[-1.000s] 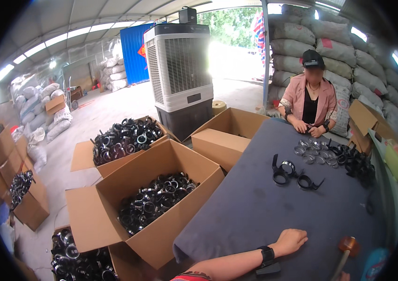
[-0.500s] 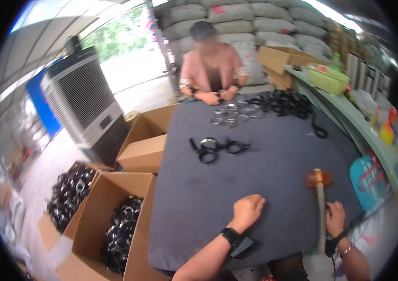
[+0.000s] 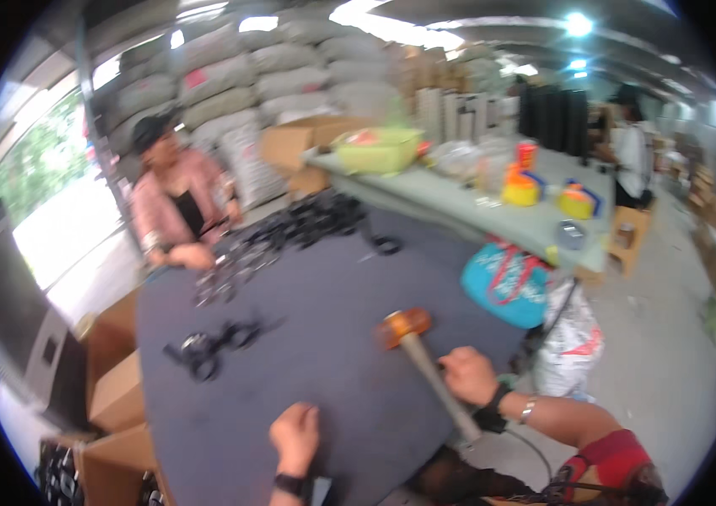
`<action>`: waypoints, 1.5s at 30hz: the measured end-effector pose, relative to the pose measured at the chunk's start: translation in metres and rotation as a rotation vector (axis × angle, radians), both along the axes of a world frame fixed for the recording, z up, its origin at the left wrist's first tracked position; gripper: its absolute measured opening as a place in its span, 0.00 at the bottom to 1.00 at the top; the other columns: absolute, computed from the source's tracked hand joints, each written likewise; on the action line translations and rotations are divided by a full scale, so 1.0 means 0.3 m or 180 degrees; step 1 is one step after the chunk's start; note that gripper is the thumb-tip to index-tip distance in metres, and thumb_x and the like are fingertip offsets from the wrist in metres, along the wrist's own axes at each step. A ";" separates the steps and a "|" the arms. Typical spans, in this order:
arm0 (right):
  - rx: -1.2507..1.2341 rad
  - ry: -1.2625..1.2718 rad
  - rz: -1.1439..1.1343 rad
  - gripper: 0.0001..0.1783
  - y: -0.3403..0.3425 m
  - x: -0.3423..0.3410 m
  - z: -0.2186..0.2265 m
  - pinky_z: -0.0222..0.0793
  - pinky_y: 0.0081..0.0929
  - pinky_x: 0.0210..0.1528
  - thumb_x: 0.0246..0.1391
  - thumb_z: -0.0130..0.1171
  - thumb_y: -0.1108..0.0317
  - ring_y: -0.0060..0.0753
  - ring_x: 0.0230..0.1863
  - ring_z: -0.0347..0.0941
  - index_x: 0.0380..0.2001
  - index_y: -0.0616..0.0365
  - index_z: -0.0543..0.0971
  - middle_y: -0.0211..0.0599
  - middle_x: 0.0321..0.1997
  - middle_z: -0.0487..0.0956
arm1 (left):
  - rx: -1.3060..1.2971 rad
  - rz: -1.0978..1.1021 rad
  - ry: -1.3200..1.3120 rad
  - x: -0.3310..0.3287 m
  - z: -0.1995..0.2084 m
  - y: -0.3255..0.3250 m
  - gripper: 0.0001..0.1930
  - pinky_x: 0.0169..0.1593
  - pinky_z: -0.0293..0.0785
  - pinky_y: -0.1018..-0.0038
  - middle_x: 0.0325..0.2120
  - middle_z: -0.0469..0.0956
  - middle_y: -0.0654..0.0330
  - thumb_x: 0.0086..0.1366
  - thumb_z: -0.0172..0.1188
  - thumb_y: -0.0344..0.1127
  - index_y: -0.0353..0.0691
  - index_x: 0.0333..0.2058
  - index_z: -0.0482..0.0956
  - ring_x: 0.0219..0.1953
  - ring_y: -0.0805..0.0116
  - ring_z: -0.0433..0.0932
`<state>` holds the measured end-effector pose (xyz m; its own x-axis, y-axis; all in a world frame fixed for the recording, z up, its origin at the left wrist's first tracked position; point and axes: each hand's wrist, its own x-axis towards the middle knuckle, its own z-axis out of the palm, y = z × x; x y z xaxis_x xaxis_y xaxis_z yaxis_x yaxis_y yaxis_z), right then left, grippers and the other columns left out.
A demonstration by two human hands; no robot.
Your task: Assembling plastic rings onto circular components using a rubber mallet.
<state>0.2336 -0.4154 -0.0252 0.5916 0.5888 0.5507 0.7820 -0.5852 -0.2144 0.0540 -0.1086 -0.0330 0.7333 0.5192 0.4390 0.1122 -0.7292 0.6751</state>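
My left hand (image 3: 296, 434) rests on the dark cloth-covered table, curled into a loose fist with nothing visible in it; a black band is on its wrist. My right hand (image 3: 469, 375) is beside the handle of a mallet (image 3: 429, 363), its fingers curled in and apparently not around the handle. The mallet has an amber head and a pale handle and lies along the table's right part. Black ring-shaped clamps (image 3: 204, 354) lie in a small group left of my hands, out of reach of both.
Across the table stands a person (image 3: 181, 202) in a pink top, near clear rings (image 3: 235, 263) and a heap of black clamps (image 3: 324, 218). A blue bag (image 3: 505, 285) hangs at the right edge. Beyond is a green bench (image 3: 450, 196) with a basket (image 3: 379, 150). Cardboard boxes (image 3: 117, 392) stand left.
The view has swung to the right, so everything appears shifted left. My right hand has moved forward along the mallet handle, its fingers more curled. The person opposite has reached toward the clear rings.
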 end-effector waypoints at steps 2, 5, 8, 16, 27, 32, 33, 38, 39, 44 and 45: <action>0.0055 0.0068 0.0053 0.11 0.012 0.003 -0.013 0.71 0.39 0.39 0.47 0.54 0.70 0.45 0.37 0.71 0.36 0.57 0.79 0.40 0.32 0.73 | -0.0020 -0.0061 -0.0149 -0.004 0.029 -0.008 0.03 0.28 0.72 0.66 0.20 0.77 0.52 0.55 0.61 0.29 0.37 0.25 0.79 0.22 0.54 0.77; 0.0094 0.0167 0.0003 0.12 -0.002 0.009 -0.028 0.71 0.39 0.40 0.48 0.54 0.69 0.44 0.39 0.71 0.38 0.57 0.79 0.39 0.34 0.73 | -0.0095 -0.0180 -0.0223 0.018 0.010 0.008 0.03 0.27 0.71 0.66 0.18 0.76 0.52 0.54 0.61 0.27 0.36 0.24 0.79 0.20 0.56 0.76; 0.0089 0.0274 -0.0047 0.11 -0.004 0.011 -0.024 0.72 0.38 0.41 0.50 0.53 0.69 0.44 0.40 0.71 0.38 0.57 0.79 0.39 0.34 0.73 | 0.0205 -0.0303 0.0600 0.014 0.025 0.028 0.11 0.39 0.75 0.66 0.34 0.83 0.53 0.62 0.62 0.38 0.40 0.40 0.80 0.32 0.54 0.80; 0.0180 -0.0005 0.0008 0.12 0.016 -0.008 -0.011 0.67 0.46 0.40 0.43 0.56 0.69 0.52 0.37 0.71 0.34 0.57 0.81 0.46 0.29 0.76 | 0.0412 0.0010 0.0793 -0.034 0.061 -0.029 0.11 0.36 0.75 0.56 0.32 0.80 0.53 0.64 0.52 0.42 0.42 0.33 0.78 0.36 0.50 0.79; -0.0345 0.0303 0.0214 0.14 0.017 -0.004 0.019 0.67 0.43 0.48 0.54 0.52 0.71 0.54 0.44 0.72 0.44 0.59 0.78 0.49 0.40 0.76 | 0.0004 -0.0105 -0.0282 -0.015 -0.038 0.010 0.05 0.34 0.72 0.60 0.26 0.77 0.55 0.59 0.58 0.32 0.37 0.28 0.75 0.32 0.52 0.77; -0.0293 0.0265 0.0104 0.14 -0.001 0.007 0.022 0.68 0.42 0.47 0.53 0.53 0.71 0.54 0.43 0.72 0.44 0.59 0.78 0.48 0.40 0.77 | 0.0070 -0.0163 -0.0295 0.020 -0.024 0.007 0.05 0.35 0.73 0.60 0.26 0.78 0.55 0.59 0.58 0.33 0.39 0.29 0.76 0.32 0.52 0.77; -0.0244 0.0355 0.0073 0.14 -0.004 0.011 0.013 0.67 0.43 0.47 0.53 0.53 0.71 0.54 0.43 0.72 0.44 0.59 0.78 0.48 0.40 0.76 | 0.0175 -0.0141 -0.0310 0.028 -0.024 0.009 0.05 0.35 0.73 0.61 0.26 0.78 0.55 0.59 0.58 0.33 0.39 0.29 0.76 0.32 0.52 0.77; 0.0047 0.0422 0.0172 0.13 0.024 0.039 -0.051 0.61 0.45 0.40 0.42 0.52 0.81 0.54 0.38 0.65 0.36 0.67 0.74 0.49 0.32 0.67 | -0.0028 -0.0028 -0.0162 -0.023 -0.003 0.009 0.05 0.36 0.74 0.62 0.26 0.79 0.56 0.60 0.58 0.34 0.40 0.30 0.78 0.32 0.54 0.78; -0.0064 0.0662 0.0086 0.14 0.022 0.025 -0.033 0.60 0.47 0.41 0.42 0.52 0.80 0.56 0.39 0.65 0.37 0.69 0.74 0.49 0.33 0.67 | -0.0064 -0.0034 -0.0099 -0.022 0.000 0.006 0.05 0.35 0.74 0.62 0.26 0.79 0.56 0.60 0.58 0.34 0.40 0.30 0.78 0.31 0.54 0.78; 0.0061 0.0416 0.0020 0.12 -0.009 0.040 -0.057 0.62 0.45 0.41 0.44 0.53 0.80 0.54 0.38 0.66 0.36 0.66 0.75 0.49 0.32 0.67 | -0.0123 -0.0221 -0.0047 0.000 0.032 -0.009 0.05 0.36 0.74 0.60 0.27 0.79 0.55 0.59 0.58 0.35 0.40 0.29 0.77 0.33 0.52 0.78; 0.0146 0.0194 0.0157 0.12 -0.021 0.045 -0.060 0.63 0.44 0.41 0.44 0.53 0.79 0.53 0.38 0.66 0.36 0.66 0.75 0.48 0.32 0.68 | -0.0017 -0.0167 -0.0060 -0.002 0.033 -0.016 0.05 0.36 0.74 0.60 0.27 0.79 0.56 0.59 0.58 0.34 0.40 0.28 0.77 0.33 0.52 0.78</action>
<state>0.2470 -0.4216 -0.0431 0.5958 0.5929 0.5418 0.7943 -0.5348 -0.2882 0.0534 -0.1132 -0.0231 0.7511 0.4828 0.4502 0.0613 -0.7300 0.6807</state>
